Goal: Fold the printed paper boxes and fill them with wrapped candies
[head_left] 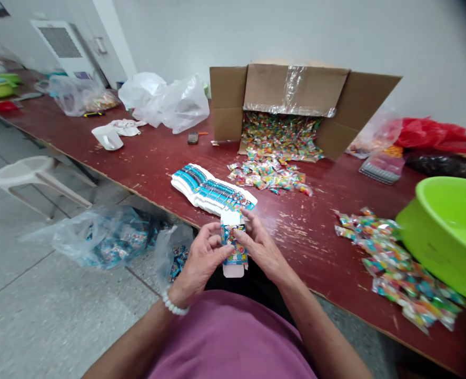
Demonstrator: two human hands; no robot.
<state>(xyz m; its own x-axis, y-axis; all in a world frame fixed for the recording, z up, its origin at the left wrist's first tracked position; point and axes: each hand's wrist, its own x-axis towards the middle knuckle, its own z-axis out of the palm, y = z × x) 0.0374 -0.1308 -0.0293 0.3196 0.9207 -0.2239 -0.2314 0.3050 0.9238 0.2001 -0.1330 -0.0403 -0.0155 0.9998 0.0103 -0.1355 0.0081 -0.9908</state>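
Observation:
A small printed candy box (235,251), blue with colourful pictures, is held between both hands over the table's front edge. Its white end flaps stand open at the top and bottom. My left hand (207,252) grips its left side, thumb on the front face. My right hand (260,242) closes on the right side, its thumb also across the front. Just beyond the hands lies a row of flattened, overlapping candy boxes (212,189), blue and white. Behind them, small wrapped candies (272,175) spill from a cardboard box (296,89) lying open towards me.
On the right stand a green basin (426,226) and a pile of wrapped candies (398,263). A white mug (107,138), a small dark device (193,138) and plastic bags (169,100) are at the left. Bags of blue packets (118,237) and a white stool (39,176) stand on the floor.

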